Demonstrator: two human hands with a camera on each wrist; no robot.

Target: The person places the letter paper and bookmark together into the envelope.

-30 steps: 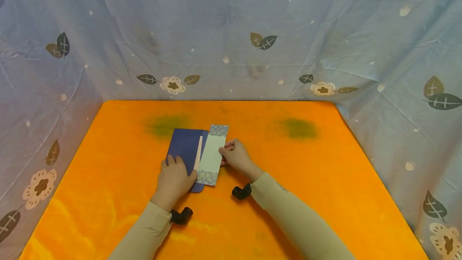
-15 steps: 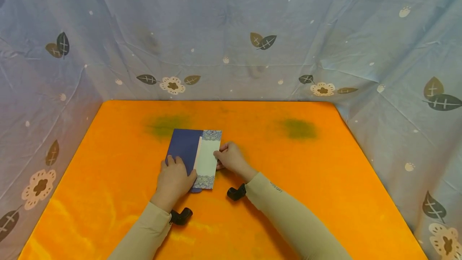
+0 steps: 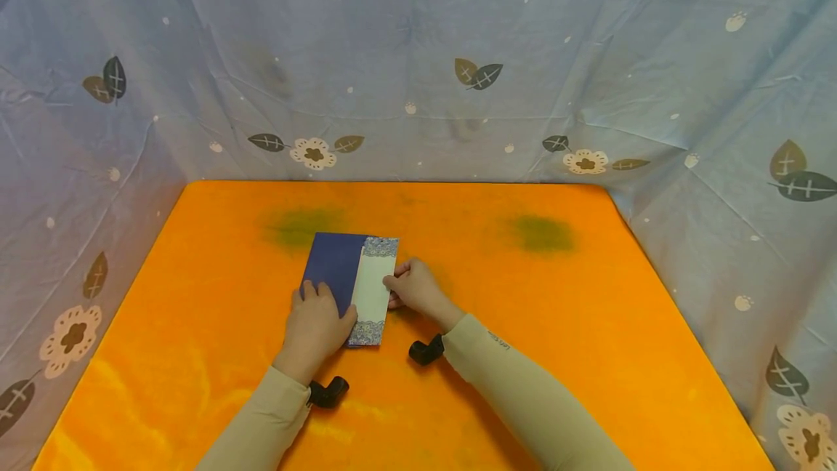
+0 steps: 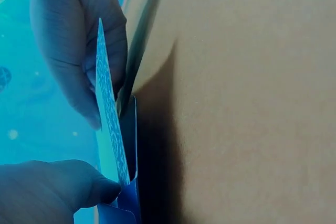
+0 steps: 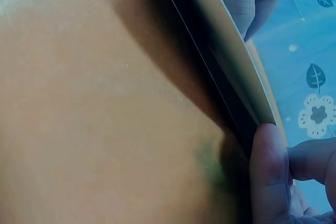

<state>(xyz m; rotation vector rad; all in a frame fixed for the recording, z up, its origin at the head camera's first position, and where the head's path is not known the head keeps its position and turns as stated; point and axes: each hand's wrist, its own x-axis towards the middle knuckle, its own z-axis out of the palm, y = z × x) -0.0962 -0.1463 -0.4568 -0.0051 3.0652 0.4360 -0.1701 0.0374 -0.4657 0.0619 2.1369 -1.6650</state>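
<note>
A dark blue envelope (image 3: 333, 260) lies on the orange cloth. A long pale card (image 3: 374, 288) with blue lace-patterned ends lies along its right side, the card's left edge in the envelope's opening. My left hand (image 3: 316, 329) rests on the envelope, fingers spread over it. In the left wrist view, the left thumb (image 4: 79, 184) presses near the card's lower end. My right hand (image 3: 421, 289) pinches the card's right edge. The right wrist view shows the right fingers at that edge (image 5: 270, 153), and the card standing slightly up from the envelope.
An orange cloth (image 3: 556, 311) covers the table, with two greenish patches on it. Blue-grey curtains (image 3: 412, 57) printed with leaves and flowers enclose the back and sides. Black wrist mounts (image 3: 329, 392) project inward from both sleeves.
My right hand has moved left and slightly toward me, carrying the card over the envelope's right side. The pinkish strip along the opening is covered now. My left hand has stayed in place.
</note>
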